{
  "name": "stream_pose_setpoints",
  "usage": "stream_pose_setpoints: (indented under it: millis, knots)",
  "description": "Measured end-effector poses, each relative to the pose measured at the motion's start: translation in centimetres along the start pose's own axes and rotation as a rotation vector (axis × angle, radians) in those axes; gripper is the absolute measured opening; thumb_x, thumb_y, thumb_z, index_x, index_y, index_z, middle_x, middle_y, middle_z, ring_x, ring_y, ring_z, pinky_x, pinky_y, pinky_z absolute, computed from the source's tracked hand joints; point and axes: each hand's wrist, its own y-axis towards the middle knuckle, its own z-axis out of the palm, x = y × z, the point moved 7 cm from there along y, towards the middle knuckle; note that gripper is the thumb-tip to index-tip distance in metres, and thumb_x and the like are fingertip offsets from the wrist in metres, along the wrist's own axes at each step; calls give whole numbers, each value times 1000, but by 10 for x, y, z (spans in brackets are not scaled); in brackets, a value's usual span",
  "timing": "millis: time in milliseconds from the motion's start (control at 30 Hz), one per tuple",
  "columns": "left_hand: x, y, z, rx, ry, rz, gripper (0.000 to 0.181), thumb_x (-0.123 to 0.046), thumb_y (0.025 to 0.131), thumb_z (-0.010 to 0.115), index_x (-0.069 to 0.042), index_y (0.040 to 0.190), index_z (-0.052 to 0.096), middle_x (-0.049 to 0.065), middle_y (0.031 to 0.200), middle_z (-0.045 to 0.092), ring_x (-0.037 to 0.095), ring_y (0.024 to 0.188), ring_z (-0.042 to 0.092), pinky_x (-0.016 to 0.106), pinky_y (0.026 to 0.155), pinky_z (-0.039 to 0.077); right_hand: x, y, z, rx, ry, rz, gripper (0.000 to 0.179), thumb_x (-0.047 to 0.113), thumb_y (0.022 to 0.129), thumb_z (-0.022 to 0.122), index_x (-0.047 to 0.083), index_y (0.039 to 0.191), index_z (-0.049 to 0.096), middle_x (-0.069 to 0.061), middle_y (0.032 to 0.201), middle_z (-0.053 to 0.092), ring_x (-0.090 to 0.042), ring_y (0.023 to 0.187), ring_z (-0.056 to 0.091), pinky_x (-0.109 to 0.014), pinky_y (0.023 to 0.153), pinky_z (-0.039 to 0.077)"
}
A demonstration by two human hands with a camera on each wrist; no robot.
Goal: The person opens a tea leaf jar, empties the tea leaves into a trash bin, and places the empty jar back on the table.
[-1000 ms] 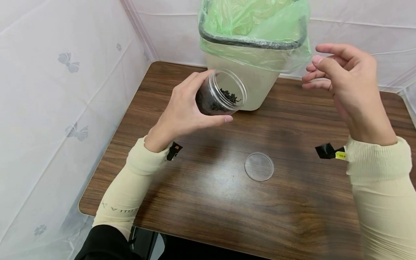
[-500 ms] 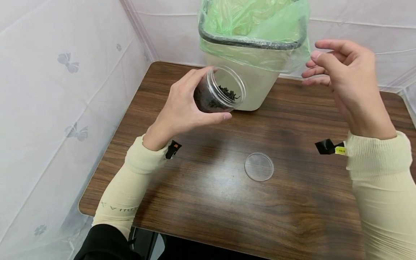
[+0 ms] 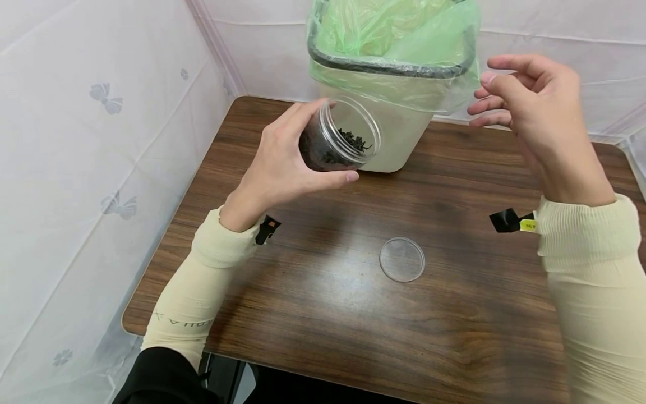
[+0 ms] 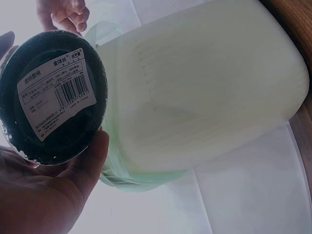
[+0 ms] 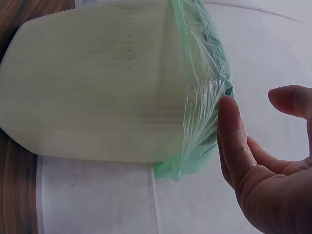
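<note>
My left hand (image 3: pixel 282 157) grips a clear plastic jar (image 3: pixel 328 140), tilted with its open mouth toward the right. Dark, curled tea-like leaves (image 3: pixel 353 140) lie inside it. The left wrist view shows the jar's base with a white barcode label (image 4: pixel 57 92). My right hand (image 3: pixel 545 106) hovers in the air to the right of the bin, loosely bent and holding nothing. On the table below the jar lies a round clear lid (image 3: pixel 402 259), which neither hand touches.
A pale bin (image 3: pixel 404 132) stands at the back of the wooden table (image 3: pixel 313 314), right behind the jar. A green plastic bag (image 3: pixel 439 95) lines it and folds over its dark rim. White patterned sheeting (image 3: pixel 101 157) hangs at the left and back.
My left hand has raised the jar slightly and shifted it a little left, still tilted. My right hand has risen slightly. The lid and bin have stayed put.
</note>
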Motion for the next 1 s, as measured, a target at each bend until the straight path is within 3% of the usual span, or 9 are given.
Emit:
stream_pose_setpoints:
  millis: [267,533,1000]
  knots:
    - [-3,4,-4,-11,-2,12,92,-46,62,94,-7,137,58,5,119,64,10,109,57,30,93,45,4,9,3,-7,-63,5,32,-7,85,73,-8,116,64,-20,83,64,-29,60,67,-38,60,59]
    - [-3,6,-5,-11,12,5,93,-47,62,93,-8,139,58,-1,116,63,10,106,57,30,91,45,4,16,3,-10,-84,2,33,-6,83,75,-8,114,64,-19,82,63,-30,57,68,-37,58,59]
    - [-4,10,-9,-16,-6,9,91,-46,62,94,-8,137,59,1,116,64,10,106,58,29,90,45,5,24,1,-8,-101,-2,32,-5,85,74,-7,115,63,-19,85,63,-29,57,68,-35,59,59]
